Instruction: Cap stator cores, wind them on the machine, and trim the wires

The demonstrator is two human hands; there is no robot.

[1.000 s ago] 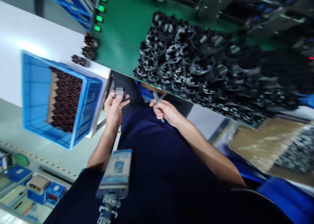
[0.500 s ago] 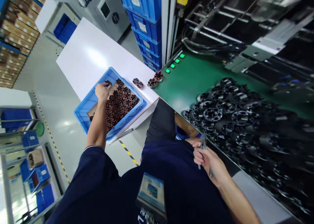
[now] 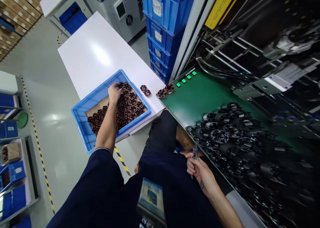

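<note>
My left hand [image 3: 114,92] reaches into a blue plastic bin [image 3: 93,99]. Its fingers are closed round a dark copper-wound motor stator [image 3: 119,85], partly hidden by them, at the far edge of the pile. Many similar wound stators [image 3: 128,103] lie in the bin over brown cardboard. Near my waist, my right hand [image 3: 200,170] is wrapped round a pair of pliers [image 3: 195,151], jaws pointing up and away from me. Two wound stators [image 3: 162,93] sit at the corner of the green bench, and two smaller ones [image 3: 145,90] on the white table beside the bin.
Black ring-shaped parts [image 3: 235,144] are heaped along the green bench [image 3: 182,104]. Machine rails and a metal bracket [image 3: 272,83] rise behind it. Blue crates [image 3: 160,31] are stacked beyond the white table [image 3: 100,38]. A badge [image 3: 151,196] hangs at my chest.
My left hand has moved right across the bin, from above the bare cardboard to the pile's far edge. My right hand keeps the pliers. The camera view has shifted.
</note>
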